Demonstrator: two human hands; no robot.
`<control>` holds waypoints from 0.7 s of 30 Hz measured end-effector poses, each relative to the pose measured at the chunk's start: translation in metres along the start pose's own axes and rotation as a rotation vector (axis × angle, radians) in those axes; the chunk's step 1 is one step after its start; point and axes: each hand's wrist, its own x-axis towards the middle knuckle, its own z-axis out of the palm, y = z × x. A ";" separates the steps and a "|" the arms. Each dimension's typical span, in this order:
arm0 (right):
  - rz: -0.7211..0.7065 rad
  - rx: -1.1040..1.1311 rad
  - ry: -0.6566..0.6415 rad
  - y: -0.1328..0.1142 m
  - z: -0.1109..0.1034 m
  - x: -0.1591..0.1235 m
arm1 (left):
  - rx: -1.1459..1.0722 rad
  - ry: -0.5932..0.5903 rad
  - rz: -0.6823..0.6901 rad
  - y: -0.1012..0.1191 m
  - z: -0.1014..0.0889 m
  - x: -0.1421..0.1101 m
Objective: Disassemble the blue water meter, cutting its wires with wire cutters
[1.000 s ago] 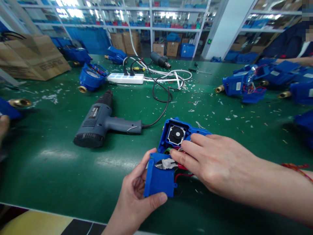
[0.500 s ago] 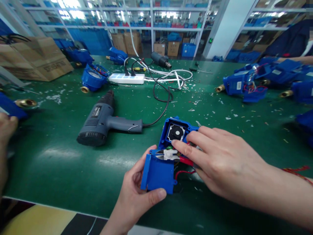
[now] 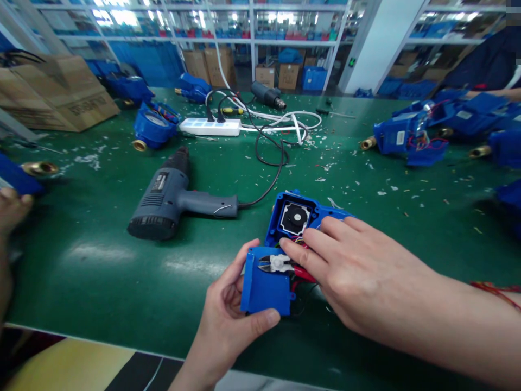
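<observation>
My left hand [image 3: 230, 320] grips a flat blue plastic cover [image 3: 266, 293] by its left and lower edges, thumb on the near side. In my right hand [image 3: 350, 266] are diagonal cutters [image 3: 279, 264] with red handles; their jaws point left, lie over the cover and stand slightly apart. Just beyond is an open blue housing [image 3: 277, 209] with a black round part in a white square frame [image 3: 296, 218] inside. Thin wires [image 3: 299, 239] show beside my right index finger, which reaches to the housing's near edge. My right palm hides the handles' ends and part of the housing.
A grey heat gun [image 3: 171, 195] lies left of the housing, its black cable running to a white power strip [image 3: 209, 127]. Blue meters with brass fittings [image 3: 401, 136] stand at right and back left. At the left edge another person's hand [image 3: 14, 209] touches a blue unit.
The cover has tilted flatter toward the camera. My right hand with the cutters has shifted slightly left and down, and more of the blue housing shows behind it.
</observation>
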 end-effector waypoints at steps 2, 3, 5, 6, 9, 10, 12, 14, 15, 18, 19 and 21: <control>-0.004 0.005 -0.013 -0.001 0.001 0.001 | 0.002 0.009 0.005 0.000 0.000 0.000; -0.011 0.007 -0.016 -0.001 0.001 0.001 | 0.013 0.008 0.008 0.000 0.000 -0.001; -0.024 0.011 -0.019 0.000 0.003 0.001 | 0.049 0.003 0.014 -0.001 -0.001 -0.001; -0.032 0.014 -0.017 0.000 0.004 0.000 | 0.069 0.003 0.017 -0.001 -0.001 -0.001; -0.045 0.015 0.003 0.000 0.006 -0.002 | 0.102 0.007 0.022 -0.001 -0.001 -0.001; -0.042 0.013 0.005 0.000 0.007 -0.003 | 0.102 0.011 0.022 -0.001 -0.001 -0.001; -0.032 0.008 0.011 -0.002 0.007 -0.004 | 0.082 0.024 0.022 0.000 0.000 -0.001; -0.029 0.003 0.016 -0.002 0.006 -0.004 | 0.050 0.040 0.026 0.000 0.001 -0.001; -0.025 -0.004 0.027 -0.001 0.005 -0.005 | 0.033 0.042 0.029 0.000 0.001 -0.001; 0.046 -0.067 0.094 0.006 0.002 -0.007 | 0.044 0.025 0.027 -0.001 -0.001 -0.001; 0.092 -0.088 0.121 0.009 0.001 -0.008 | 0.064 0.015 0.024 -0.001 -0.001 -0.001; 0.160 -0.087 0.160 0.013 -0.002 -0.010 | 0.095 0.003 0.026 -0.002 -0.002 -0.001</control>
